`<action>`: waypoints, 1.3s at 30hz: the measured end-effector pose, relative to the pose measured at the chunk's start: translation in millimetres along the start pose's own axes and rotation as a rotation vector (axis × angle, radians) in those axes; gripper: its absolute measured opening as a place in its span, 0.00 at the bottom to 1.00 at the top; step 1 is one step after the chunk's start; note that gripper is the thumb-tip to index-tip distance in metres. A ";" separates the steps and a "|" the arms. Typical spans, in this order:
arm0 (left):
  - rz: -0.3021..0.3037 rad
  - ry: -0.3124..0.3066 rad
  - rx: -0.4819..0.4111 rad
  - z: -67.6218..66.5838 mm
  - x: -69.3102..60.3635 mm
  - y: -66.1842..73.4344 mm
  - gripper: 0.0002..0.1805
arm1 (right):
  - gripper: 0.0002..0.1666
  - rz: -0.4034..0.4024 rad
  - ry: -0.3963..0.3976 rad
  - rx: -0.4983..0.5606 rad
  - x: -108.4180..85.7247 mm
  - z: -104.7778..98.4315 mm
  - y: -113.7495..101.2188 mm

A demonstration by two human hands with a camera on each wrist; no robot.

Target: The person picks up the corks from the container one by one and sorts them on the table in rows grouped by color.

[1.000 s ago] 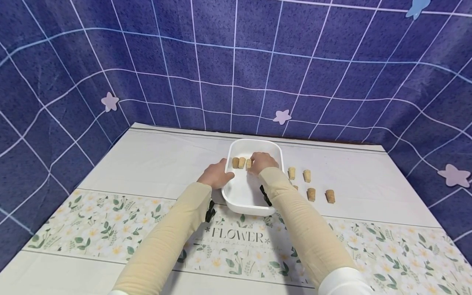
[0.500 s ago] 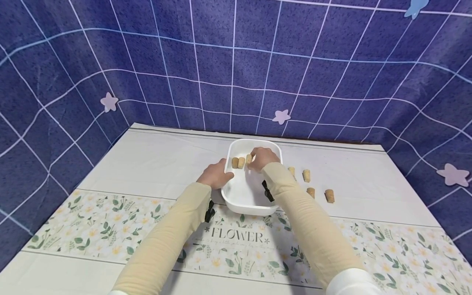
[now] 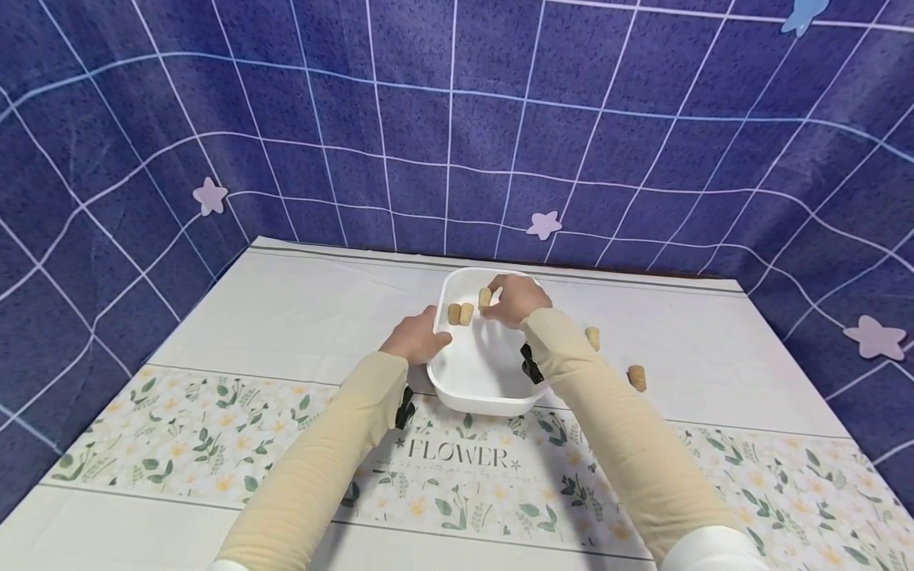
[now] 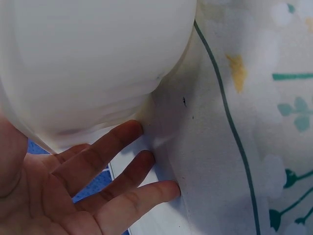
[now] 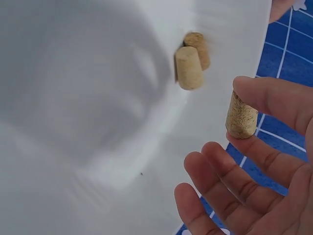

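Pale cork sits pinched in a person's right grip above the 12 o'clock end of a white tray, as seen from the head. It has just risen from beside two corks at 10 o'clock in the tray; for the work in hand, that suggests a piece being picked up rather than set down. The left grip holds the tray's rim at 9 o'clock, thumb over the wall. Two loose corks show on the surface toward 3 and 4 o'clock.

At the left wrist, the tray looms at 11 o'clock, with fingers spread beneath and outside it at 8 o'clock.

At the right wrist, the right grip is narrow: thumb and index finger clasp the pale cork at 3 o'clock, other fingers free. The two corks touch each other at 1 o'clock, apart from it.

Compared with the head frame one second earlier, the pale cork is farther toward 12 o'clock and the right sleeve has swung toward 3 o'clock, leaving fewer loose corks visible. The left grip is unmoved.
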State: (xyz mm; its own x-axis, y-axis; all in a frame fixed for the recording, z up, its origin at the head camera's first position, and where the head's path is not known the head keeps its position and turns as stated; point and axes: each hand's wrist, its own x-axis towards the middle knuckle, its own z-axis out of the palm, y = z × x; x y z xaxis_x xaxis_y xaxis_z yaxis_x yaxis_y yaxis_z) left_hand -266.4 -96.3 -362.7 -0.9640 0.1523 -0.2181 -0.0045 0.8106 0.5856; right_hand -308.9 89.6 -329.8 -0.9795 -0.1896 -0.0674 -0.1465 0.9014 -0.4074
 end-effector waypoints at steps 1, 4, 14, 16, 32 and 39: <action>-0.001 -0.002 -0.005 0.1 0.2 -0.3 0.32 | 0.28 -0.002 0.002 0.003 -0.7 -1.4 -0.1; 0.000 -0.004 -0.014 -0.3 0.0 -0.6 0.32 | 0.28 -0.010 0.009 0.008 -3.3 -6.5 0.0; 0.023 0.010 0.000 -1.4 -1.7 1.6 0.33 | 0.29 -0.072 0.047 0.006 -18.0 -27.6 5.7; 0.021 0.009 -0.003 -1.5 -1.7 1.9 0.33 | 0.29 -0.080 0.060 0.004 -20.2 -30.8 9.6; 0.008 0.006 0.000 -0.2 -1.6 0.5 0.33 | 0.31 -0.077 0.074 -0.022 -31.7 -47.1 52.8; -0.004 -0.002 0.002 0.3 -0.9 1.5 0.34 | 0.30 -0.099 0.093 -0.028 -35.8 -50.1 78.4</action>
State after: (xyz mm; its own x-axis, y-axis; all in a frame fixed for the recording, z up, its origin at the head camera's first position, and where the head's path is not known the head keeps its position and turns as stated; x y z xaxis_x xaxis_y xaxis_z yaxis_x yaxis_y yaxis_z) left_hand -265.4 -95.0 -361.8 -0.9634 0.1507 -0.2219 -0.0073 0.8122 0.5833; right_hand -292.2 186.6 -313.7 -0.9686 -0.2419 0.0573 -0.2451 0.8910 -0.3822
